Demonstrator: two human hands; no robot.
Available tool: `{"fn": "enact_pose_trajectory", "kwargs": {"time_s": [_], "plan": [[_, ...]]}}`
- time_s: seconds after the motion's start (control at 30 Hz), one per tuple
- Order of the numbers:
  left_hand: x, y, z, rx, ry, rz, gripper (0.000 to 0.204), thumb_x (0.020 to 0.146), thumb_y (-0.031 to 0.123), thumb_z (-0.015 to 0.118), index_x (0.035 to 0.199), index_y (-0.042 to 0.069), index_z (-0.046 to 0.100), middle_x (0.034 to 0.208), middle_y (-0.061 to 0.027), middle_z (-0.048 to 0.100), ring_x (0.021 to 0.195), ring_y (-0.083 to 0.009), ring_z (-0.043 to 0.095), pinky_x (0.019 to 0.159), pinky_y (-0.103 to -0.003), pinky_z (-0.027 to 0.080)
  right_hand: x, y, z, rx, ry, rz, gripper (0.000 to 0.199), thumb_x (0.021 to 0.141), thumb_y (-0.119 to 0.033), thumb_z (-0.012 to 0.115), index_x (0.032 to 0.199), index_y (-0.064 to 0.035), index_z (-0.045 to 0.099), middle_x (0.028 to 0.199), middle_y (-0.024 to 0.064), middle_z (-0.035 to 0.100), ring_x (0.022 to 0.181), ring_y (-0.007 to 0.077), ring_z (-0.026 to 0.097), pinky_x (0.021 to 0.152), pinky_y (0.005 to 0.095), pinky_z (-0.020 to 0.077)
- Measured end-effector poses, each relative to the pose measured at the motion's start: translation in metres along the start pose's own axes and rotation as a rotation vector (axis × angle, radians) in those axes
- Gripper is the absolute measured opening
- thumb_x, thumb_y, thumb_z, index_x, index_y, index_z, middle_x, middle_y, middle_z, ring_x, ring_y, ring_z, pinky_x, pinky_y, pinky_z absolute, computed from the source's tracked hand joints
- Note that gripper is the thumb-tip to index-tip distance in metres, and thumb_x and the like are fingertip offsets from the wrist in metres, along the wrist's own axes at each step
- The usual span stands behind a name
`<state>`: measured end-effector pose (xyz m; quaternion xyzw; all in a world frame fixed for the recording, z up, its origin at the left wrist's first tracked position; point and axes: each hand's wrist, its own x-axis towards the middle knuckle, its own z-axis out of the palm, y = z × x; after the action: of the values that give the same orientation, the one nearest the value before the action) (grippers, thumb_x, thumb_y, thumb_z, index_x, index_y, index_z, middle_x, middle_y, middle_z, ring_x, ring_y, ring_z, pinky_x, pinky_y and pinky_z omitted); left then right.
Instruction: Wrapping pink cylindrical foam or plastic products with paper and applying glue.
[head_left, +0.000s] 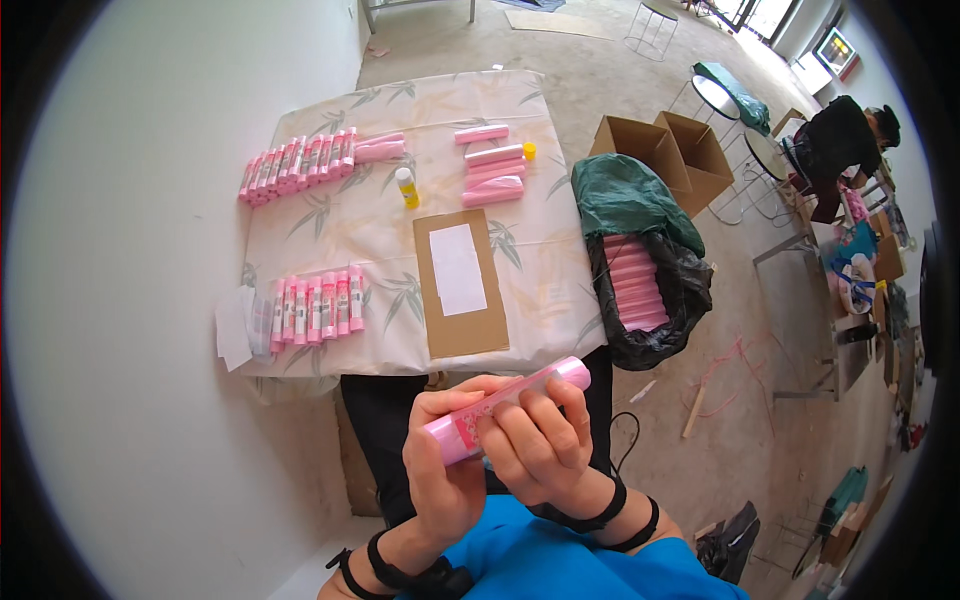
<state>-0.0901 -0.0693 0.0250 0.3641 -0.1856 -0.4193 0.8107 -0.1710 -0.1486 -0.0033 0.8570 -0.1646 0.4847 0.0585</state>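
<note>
A pink plastic roll (pixel 463 427) with a printed label around it is tilted up to the right, close to my body. My left hand (pixel 440 470) wraps its lower left end. Across its middle and upper right part lie the curled fingers of my right hand (pixel 535 440). Beyond them on the table, a piece of brown cardboard (pixel 463 335) bears a sheet of white paper (pixel 458 270). A glue stick (pixel 408 190) with its cap off stands behind the cardboard, and its yellow cap (pixel 529 151) sits beside several loose pink rolls (pixel 494 188).
Labelled pink rolls lie in a far row (pixel 300 163) and a near row (pixel 318 308) on the patterned tablecloth (pixel 385 240). White paper slips (pixel 233 330) overhang the left edge. A black bag (pixel 655 350) of pink rolls and cardboard boxes (pixel 640 145) stand right. A person (pixel 835 140) works farther off.
</note>
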Motion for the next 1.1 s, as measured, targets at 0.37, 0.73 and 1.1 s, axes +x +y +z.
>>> {"fn": "enact_pose_trajectory", "kwargs": {"time_s": [0.37, 0.73, 1.1], "plan": [[-0.002, -0.01, -0.005, -0.023, -0.089, 0.003, 0.048, 0.09, 0.029, 0.067, 0.121, 0.003, 0.042, 0.13, -0.024, 0.047, 0.124, -0.0352, 0.05, 0.105, -0.046, 0.041, 0.006, 0.002, -0.004, -0.011, -0.01, 0.011, 0.017, 0.082, -0.015, 0.064, 0.098, -0.0212, 0.065, 0.104, 0.0002, 0.056, 0.1, 0.019, 0.054, 0.092, 0.0438, 0.051], [-0.006, -0.008, -0.005, 0.02, -0.109, 0.077, 0.054, 0.086, 0.028, 0.072, 0.122, 0.002, 0.04, 0.13, -0.0239, 0.047, 0.124, -0.0344, 0.049, 0.105, -0.046, 0.041, 0.008, -0.002, -0.008, 0.005, -0.049, -0.01, 0.021, 0.082, -0.012, 0.064, 0.102, -0.0192, 0.067, 0.105, 0.0005, 0.056, 0.1, 0.0181, 0.054, 0.093, 0.042, 0.0512], [-0.005, -0.011, -0.008, 0.14, -0.109, 0.088, 0.05, 0.087, 0.033, 0.067, 0.122, 0.009, 0.041, 0.13, -0.0173, 0.046, 0.124, -0.0335, 0.047, 0.106, -0.047, 0.039, 0.017, 0.003, -0.012, 0.143, -0.073, 0.031, 0.014, 0.083, -0.011, 0.063, 0.096, -0.015, 0.065, 0.1, 0.0036, 0.062, 0.091, 0.0212, 0.063, 0.091, 0.0426, 0.0547]]}}
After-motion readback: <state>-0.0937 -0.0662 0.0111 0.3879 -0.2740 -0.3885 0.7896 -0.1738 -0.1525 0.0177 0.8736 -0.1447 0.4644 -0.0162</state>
